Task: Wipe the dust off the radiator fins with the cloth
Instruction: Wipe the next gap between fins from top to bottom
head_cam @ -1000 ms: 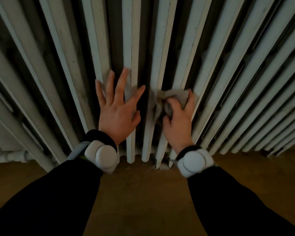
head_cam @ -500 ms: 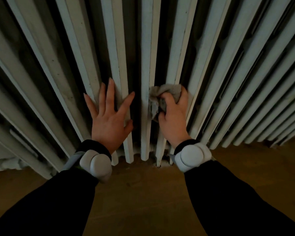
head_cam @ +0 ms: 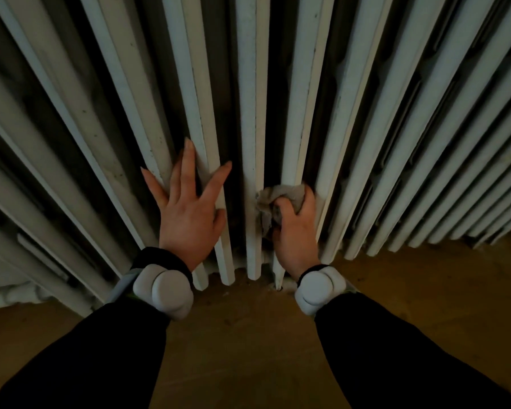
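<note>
A white cast-iron radiator (head_cam: 322, 84) with many upright fins fills the upper view. My right hand (head_cam: 295, 228) grips a crumpled grey cloth (head_cam: 281, 196) and presses it against a fin low down, just right of centre. My left hand (head_cam: 186, 208) lies flat on the fins to the left, fingers spread, holding nothing. Both wrists wear white bands over black sleeves.
Brown wooden floor (head_cam: 248, 335) runs below the radiator's feet. A white pipe or wall fitting (head_cam: 12, 290) sits low at the far left. Dark gaps separate the fins.
My right hand has slid the cloth down the fin after a short rise. The left hand stays flat on the fins, and the view has shifted slightly.
</note>
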Available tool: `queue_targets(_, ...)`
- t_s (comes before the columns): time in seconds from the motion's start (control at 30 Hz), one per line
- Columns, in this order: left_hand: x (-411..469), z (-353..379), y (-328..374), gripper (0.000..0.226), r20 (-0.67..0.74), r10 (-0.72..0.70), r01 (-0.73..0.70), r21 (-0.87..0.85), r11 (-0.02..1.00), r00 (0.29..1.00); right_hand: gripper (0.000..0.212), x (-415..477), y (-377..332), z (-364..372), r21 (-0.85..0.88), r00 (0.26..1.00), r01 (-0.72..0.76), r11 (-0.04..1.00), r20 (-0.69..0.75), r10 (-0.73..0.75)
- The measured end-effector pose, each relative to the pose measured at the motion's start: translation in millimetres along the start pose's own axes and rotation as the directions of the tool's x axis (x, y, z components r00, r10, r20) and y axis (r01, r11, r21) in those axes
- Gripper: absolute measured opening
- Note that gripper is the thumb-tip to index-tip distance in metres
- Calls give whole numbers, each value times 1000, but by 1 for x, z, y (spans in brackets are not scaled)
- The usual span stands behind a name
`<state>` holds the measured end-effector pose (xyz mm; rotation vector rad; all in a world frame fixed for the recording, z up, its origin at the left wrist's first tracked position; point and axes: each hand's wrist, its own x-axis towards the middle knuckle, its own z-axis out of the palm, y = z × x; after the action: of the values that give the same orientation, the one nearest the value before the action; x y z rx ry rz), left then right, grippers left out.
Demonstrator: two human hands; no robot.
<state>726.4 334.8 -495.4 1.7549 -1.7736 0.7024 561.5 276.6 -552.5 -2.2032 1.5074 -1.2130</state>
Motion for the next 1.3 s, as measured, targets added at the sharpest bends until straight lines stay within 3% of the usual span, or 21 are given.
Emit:
queue_targets(0.2,-2,-8,-1,79,43,25,-25,1,1000,999,56,-25,15,1,-158,962,-24,987,266,66)
queue_targets(0.47,-14,-10,-3,57,-63,32,-34,-19,999,997,40,-3,-22,-34,97,994,96,991,-65,-90)
queue_targets(0.6,-16,-7,-8,65,-37,29,-29,1,1000,999,41,29,-43,-50,160,987,97,982,-146,-74)
queue_targets(0.77,-12,0,-10,70,-5,59,-59,13,998,998,37,39,-41,-38,101,979,121,988,-175,-102)
queue_targets(1.0,-12,11,-10,70,-40,74,-72,35,997,997,37,-2,5,11,23,997,41,999,-59,-39)
queue_targets(1.13,-11,11,-10,68,-34,91,-89,50,995,995,54,-27,30,36,35,994,-99,995,55,97)
queue_targets(1.3,-10,9,-11,66,-15,97,-97,41,994,995,45,-50,49,54,-138,976,-95,986,182,119)
